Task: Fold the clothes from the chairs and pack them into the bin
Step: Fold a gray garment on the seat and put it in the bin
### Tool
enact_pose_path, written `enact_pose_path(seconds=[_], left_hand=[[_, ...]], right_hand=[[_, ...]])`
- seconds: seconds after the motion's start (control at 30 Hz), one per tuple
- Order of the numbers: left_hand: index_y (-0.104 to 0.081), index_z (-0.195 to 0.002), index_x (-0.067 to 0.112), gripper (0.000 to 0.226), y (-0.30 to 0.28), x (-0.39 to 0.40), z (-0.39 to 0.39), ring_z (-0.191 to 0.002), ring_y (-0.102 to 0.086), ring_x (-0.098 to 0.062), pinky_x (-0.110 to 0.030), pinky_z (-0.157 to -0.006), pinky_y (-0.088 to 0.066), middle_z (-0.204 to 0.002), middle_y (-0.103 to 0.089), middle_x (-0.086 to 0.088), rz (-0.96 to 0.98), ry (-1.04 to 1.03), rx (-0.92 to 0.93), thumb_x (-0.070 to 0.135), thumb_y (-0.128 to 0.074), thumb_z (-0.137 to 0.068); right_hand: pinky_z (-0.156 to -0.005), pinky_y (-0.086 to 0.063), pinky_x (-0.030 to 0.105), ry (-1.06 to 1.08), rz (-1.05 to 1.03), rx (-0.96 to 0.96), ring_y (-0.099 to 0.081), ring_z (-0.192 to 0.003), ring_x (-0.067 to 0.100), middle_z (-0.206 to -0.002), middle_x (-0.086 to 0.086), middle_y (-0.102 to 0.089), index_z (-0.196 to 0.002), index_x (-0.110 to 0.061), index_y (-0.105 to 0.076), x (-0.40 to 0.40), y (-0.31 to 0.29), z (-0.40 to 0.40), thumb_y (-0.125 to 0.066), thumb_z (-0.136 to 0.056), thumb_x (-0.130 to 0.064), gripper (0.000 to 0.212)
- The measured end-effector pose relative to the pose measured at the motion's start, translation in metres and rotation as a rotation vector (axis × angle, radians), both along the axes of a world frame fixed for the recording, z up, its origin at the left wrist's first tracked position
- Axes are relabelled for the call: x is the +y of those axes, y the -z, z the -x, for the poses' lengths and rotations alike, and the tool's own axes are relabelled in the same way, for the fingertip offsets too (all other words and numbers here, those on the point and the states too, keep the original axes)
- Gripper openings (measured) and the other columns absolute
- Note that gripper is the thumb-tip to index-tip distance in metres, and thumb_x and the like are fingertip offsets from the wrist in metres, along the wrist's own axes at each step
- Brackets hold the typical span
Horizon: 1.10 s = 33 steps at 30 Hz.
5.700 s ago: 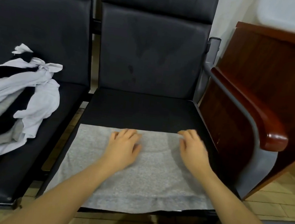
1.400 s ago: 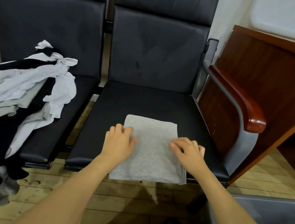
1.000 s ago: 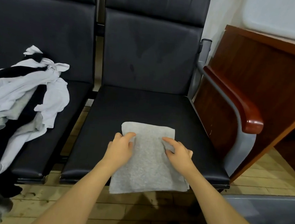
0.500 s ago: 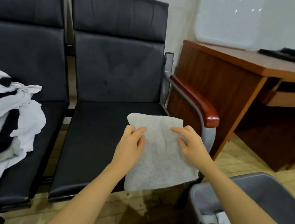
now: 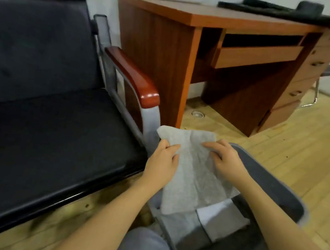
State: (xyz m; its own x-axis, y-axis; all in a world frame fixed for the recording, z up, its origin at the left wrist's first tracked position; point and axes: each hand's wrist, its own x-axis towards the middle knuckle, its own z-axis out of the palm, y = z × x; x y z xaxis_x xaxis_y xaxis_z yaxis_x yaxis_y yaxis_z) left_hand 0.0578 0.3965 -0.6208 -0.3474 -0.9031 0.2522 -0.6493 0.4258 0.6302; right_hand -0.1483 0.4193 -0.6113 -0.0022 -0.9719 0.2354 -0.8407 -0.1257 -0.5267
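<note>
Left hand: mine, gripping the left edge of the folded grey garment, thumb on top, fingers curled under the cloth.
Right hand: mine, gripping the garment's right side, fingers bent over the top surface; whether the thumb is underneath I cannot tell.
Folded grey garment: held in the air between both hands, folded to a rough rectangle, its far edge toward the chair's armrest, its near edge hanging down over the bin. Light grey, slightly rumpled along the middle.
Bin: grey, on the floor to my right, just beside the chair. Its rim curves round behind my right forearm. The garment's lower half is above the bin's opening, not yet resting inside.
Bin contents: folded cloth in grey and white lying at the bottom, partly hidden by the garment I hold.
Chair: black padded seat and back to my left, with a red-brown wooden armrest on a grey metal frame.
Table: red-brown wood, behind the bin, with drawers on its right side and something dark lying on top.
Floor: pale wooden boards.
My knee: grey trouser leg at the bottom edge, against the bin's near side.
</note>
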Motion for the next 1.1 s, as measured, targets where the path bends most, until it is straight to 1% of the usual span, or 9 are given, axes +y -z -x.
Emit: enact_pose_path(seconds=[0.1,0.37,0.5,0.57,0.73,0.8,0.9,1.0,1.1], left_hand=[[-0.046,-0.137,0.012,0.039,0.041,-0.009,0.054,-0.102,-0.052,-0.025,-0.04,-0.087,-0.045,-0.119,-0.042,-0.007,-0.147,0.041,-0.084,0.019,-0.044,-0.099],[-0.051,-0.132,0.01,0.036,0.169,-0.016,0.147,-0.113,-0.05,-0.028,-0.033,-0.099,-0.04,-0.129,-0.041,-0.01,-0.507,0.058,-0.162,0.018,-0.044,-0.098],[-0.051,-0.131,0.011,0.034,0.22,-0.013,0.177,-0.112,-0.046,-0.018,-0.019,-0.089,-0.034,-0.13,-0.039,-0.006,-0.621,0.062,-0.068,0.017,-0.044,-0.099],[-0.048,-0.135,0.013,0.037,0.239,-0.016,0.192,-0.117,-0.046,-0.019,-0.019,-0.092,-0.035,-0.134,-0.037,-0.008,-0.667,0.063,-0.018,0.016,-0.045,-0.098],[-0.018,-0.15,0.014,0.06,0.273,-0.02,0.209,-0.139,-0.025,-0.032,-0.036,-0.113,-0.027,-0.152,-0.012,-0.018,-0.844,0.199,-0.363,0.023,-0.046,-0.097],[-0.021,-0.148,0.013,0.059,0.277,-0.019,0.205,-0.138,-0.024,-0.032,-0.04,-0.112,-0.028,-0.151,-0.016,-0.019,-0.791,0.22,-0.457,0.026,-0.047,-0.096],[-0.025,-0.147,0.018,0.055,0.259,-0.021,0.193,-0.131,-0.034,-0.029,-0.037,-0.105,-0.036,-0.147,-0.026,-0.012,-0.602,0.219,-0.519,0.031,-0.044,-0.097],[-0.029,-0.146,0.017,0.05,0.224,-0.028,0.179,-0.126,-0.038,-0.026,-0.034,-0.101,-0.035,-0.142,-0.035,-0.008,-0.348,0.232,-0.566,0.031,-0.039,-0.098],[-0.027,-0.146,0.017,0.05,0.18,-0.03,0.159,-0.13,-0.036,-0.025,-0.035,-0.103,-0.032,-0.147,-0.032,-0.005,-0.242,0.242,-0.555,0.032,-0.036,-0.1]], right_hand=[[-0.083,-0.046,0.036,0.047,-0.12,-0.01,-0.053,-0.093,0.02,-0.098,-0.004,-0.046,-0.118,-0.019,-0.065,0.001,0.043,0.05,-0.047,-0.096,-0.005,0.031],[-0.083,-0.048,0.037,0.154,-0.448,0.096,-0.053,-0.103,0.021,-0.123,-0.003,-0.044,-0.128,-0.029,-0.055,-0.002,0.172,0.136,-0.041,-0.1,-0.026,0.031],[-0.076,-0.052,0.038,0.183,-0.535,0.207,-0.053,-0.097,0.019,-0.125,-0.003,-0.04,-0.13,-0.035,-0.049,-0.006,0.225,0.165,-0.043,-0.099,-0.028,0.032],[-0.075,-0.053,0.039,0.201,-0.547,0.29,-0.052,-0.099,0.02,-0.127,-0.002,-0.038,-0.132,-0.037,-0.047,-0.012,0.242,0.178,-0.045,-0.099,-0.026,0.036],[-0.106,-0.032,0.042,0.203,-0.703,0.528,-0.035,-0.129,0.032,-0.154,0.003,-0.016,-0.149,-0.036,-0.02,-0.03,0.257,0.193,-0.043,-0.098,-0.022,0.057],[-0.11,-0.028,0.043,0.192,-0.735,0.501,-0.031,-0.135,0.031,-0.156,0.003,-0.014,-0.15,-0.035,-0.014,-0.029,0.255,0.189,-0.046,-0.096,-0.025,0.064],[-0.106,-0.036,0.04,0.187,-0.669,0.416,-0.034,-0.134,0.024,-0.154,0.001,-0.021,-0.15,-0.035,-0.015,-0.021,0.25,0.182,-0.045,-0.097,-0.025,0.062],[-0.101,-0.041,0.036,0.215,-0.592,0.324,-0.038,-0.131,0.021,-0.152,-0.001,-0.027,-0.149,-0.036,-0.02,-0.012,0.231,0.169,-0.041,-0.099,-0.03,0.054],[-0.092,-0.046,0.033,0.243,-0.487,0.316,-0.042,-0.125,0.02,-0.145,-0.002,-0.036,-0.147,-0.032,-0.026,-0.005,0.197,0.149,-0.038,-0.101,-0.032,0.048]])
